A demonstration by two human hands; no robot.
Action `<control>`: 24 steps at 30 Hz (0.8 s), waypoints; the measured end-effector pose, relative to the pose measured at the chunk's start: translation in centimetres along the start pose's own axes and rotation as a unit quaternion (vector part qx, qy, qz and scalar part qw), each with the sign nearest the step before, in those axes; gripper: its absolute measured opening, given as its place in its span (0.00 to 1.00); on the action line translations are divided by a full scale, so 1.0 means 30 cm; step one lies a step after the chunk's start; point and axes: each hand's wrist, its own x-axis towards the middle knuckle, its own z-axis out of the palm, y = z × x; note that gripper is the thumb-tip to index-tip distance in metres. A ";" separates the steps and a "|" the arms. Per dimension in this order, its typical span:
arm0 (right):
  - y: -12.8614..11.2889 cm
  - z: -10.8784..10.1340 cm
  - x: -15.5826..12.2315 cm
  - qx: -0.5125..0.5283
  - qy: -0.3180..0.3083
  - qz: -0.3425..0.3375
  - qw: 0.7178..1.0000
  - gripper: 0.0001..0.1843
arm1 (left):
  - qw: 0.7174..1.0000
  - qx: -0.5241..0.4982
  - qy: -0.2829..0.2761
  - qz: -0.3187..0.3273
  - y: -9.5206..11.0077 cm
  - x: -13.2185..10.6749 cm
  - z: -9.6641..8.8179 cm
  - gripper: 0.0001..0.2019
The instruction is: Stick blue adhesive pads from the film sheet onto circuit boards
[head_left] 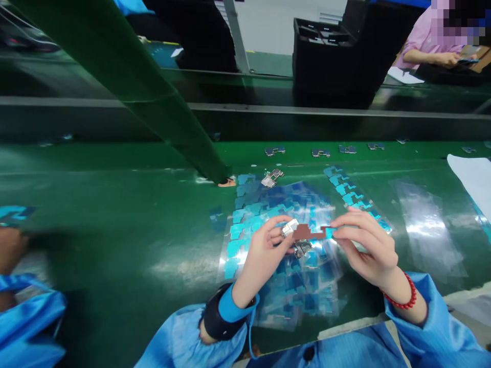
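Hands apart in head view, bridged by a flat reddish-brown stepped piece (306,232) held above a pile of clear film sheets with blue cut-outs (245,225). Left hand (268,243) pinches a shiny silver metal part (289,228) at the piece's left end; second, darker silver part (303,249) hangs just below it, grip there unclear. Right hand (366,240) has fingertips closed on the piece's right end, by a small cyan tab (329,232). Loose silver bracket-like part (272,178) lies at the pile's far edge. Narrow strip of cyan cut-outs (349,194) sits right of pile, on glossy green tabletop (172,220). Co-worker's hand (11,250) at far left.
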 end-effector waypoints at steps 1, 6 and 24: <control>-0.002 0.002 0.001 0.000 -0.001 0.001 1.000 0.13 | 1.000 0.001 -0.009 -0.001 -0.001 -0.003 0.003 0.20; 0.000 0.009 -0.011 0.011 -0.008 0.001 1.000 0.16 | 0.996 0.065 -0.001 0.054 -0.009 -0.020 0.004 0.15; 0.005 0.051 -0.008 0.273 -0.053 0.420 0.864 0.02 | 0.991 -0.130 -0.033 -0.018 0.017 -0.060 -0.001 0.14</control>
